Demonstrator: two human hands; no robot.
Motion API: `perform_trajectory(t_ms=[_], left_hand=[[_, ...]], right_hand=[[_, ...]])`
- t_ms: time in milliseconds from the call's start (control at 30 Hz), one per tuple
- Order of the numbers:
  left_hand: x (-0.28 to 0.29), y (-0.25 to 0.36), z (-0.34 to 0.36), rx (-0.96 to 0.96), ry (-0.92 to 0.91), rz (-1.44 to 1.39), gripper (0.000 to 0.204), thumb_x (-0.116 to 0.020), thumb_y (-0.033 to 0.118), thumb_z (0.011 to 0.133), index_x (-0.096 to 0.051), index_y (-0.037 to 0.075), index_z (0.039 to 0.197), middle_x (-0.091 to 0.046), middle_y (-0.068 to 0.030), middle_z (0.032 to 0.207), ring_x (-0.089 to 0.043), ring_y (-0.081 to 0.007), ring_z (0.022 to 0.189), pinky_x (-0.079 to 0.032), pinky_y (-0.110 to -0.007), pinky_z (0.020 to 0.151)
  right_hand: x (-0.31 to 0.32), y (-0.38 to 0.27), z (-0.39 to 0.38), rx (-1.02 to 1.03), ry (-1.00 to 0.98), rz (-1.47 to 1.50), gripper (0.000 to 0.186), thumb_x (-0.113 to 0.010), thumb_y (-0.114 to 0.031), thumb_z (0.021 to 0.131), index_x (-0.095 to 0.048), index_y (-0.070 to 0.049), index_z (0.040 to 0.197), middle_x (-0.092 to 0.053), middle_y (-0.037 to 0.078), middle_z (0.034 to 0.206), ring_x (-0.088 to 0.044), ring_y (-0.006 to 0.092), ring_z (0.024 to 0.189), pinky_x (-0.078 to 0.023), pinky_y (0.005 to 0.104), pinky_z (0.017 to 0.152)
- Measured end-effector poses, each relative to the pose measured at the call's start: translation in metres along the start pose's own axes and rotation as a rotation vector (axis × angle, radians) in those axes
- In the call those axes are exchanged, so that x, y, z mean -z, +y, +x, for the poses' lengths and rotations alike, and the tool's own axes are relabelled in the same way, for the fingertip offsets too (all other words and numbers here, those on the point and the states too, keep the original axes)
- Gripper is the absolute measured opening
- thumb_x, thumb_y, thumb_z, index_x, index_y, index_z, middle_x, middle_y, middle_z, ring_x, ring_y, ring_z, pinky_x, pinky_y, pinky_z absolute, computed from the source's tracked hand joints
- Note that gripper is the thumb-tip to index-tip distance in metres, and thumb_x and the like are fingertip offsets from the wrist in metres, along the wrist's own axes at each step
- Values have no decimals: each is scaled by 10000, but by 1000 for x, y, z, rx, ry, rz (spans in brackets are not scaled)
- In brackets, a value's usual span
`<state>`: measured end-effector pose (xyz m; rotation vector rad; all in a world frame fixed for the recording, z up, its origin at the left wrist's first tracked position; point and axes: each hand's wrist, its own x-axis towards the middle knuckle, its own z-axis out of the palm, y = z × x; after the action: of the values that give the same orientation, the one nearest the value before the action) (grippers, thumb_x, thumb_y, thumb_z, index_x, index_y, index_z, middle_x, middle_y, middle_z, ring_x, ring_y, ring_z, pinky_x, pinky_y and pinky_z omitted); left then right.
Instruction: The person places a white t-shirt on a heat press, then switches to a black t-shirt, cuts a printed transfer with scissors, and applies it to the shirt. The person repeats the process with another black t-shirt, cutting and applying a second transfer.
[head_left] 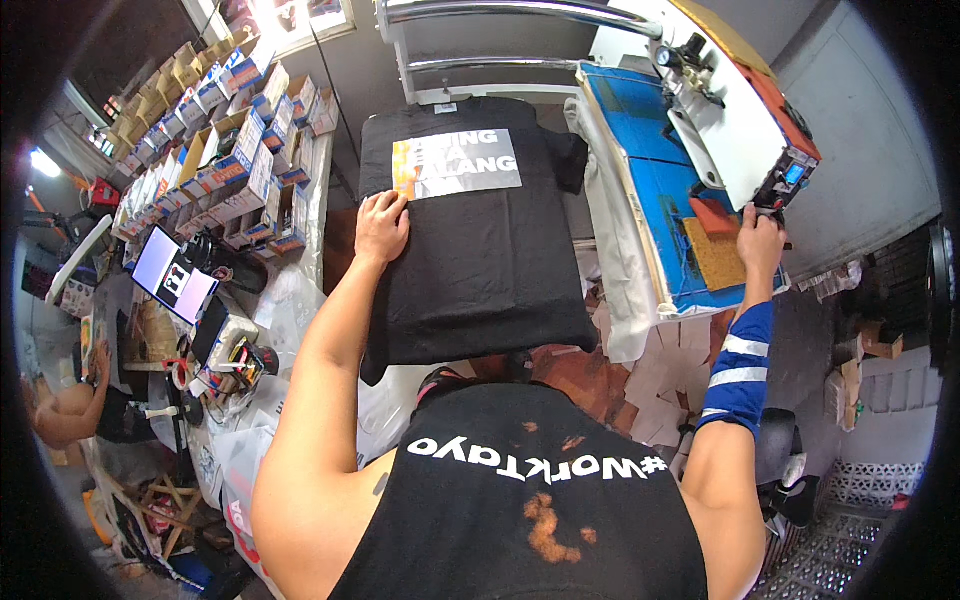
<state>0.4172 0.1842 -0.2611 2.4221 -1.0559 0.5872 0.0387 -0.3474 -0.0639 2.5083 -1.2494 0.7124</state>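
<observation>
A black T-shirt lies spread flat in front of me, its collar at the far end. Across its chest sits a shiny rectangular transfer sheet with pale lettering and an orange tint at its left side. My left hand is at the sheet's near left corner, fingers curled together on that edge; the fingertips are partly hidden. At the right, my right hand is closed around a handle at the front of the heat press head, just under its small lit display.
A blue-covered platen with an orange-brown pad lies under the press head. Metal rails cross the far side. Several open cardboard boxes stand at the left, near a lit screen. Another person's arm shows far left.
</observation>
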Motion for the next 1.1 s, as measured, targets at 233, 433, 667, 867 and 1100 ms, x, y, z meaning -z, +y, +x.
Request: perform_trajectory(t_ms=[233,433,667,867,1100], left_hand=[[2,0,0,-9,15,-28,299,-668,200,886,-702,78,1157,-651,-94,1224,-564,-310,1216,-425,-452,1072],[3,-2,19,172,-155,-33,326,-664,220,853,-705,99,1153,-622,-104,1268,-543,-334,1232,-410,-479,1071],[7,-40,38,790,18,-308,232,-615,274,848,-793,188,969,-699,-112,1119,-666,-320,1090,-502,-478,964],[19,-112,-106,798,243,-556,204,-660,117,896,-745,-16,1026,-745,-106,999,-687,-189,911,-534,-318,840],[34,-102,-276,1422,217,-1020,225,-662,150,954,-684,19,1136,-656,-32,884,-589,-106,710,-457,-232,597]], right_hand=[[35,-88,-57,174,134,89,527,-548,-462,1014,-723,30,943,-700,227,1060,-579,479,1079,-420,560,997],[64,-166,-111,335,206,261,378,-620,-393,981,-708,-25,987,-679,172,1058,-568,414,1052,-417,540,958],[91,-237,-134,360,429,555,982,-904,-534,656,-504,-114,1449,-352,285,1541,-402,481,1379,-324,650,1075],[107,-302,-148,511,269,685,1190,-917,-490,582,-345,-160,1573,-130,386,1601,-240,628,1418,-316,678,1114],[119,-348,-172,536,285,727,1163,-909,-549,572,-413,-138,1541,-176,402,1565,-269,607,1409,-300,682,1112]])
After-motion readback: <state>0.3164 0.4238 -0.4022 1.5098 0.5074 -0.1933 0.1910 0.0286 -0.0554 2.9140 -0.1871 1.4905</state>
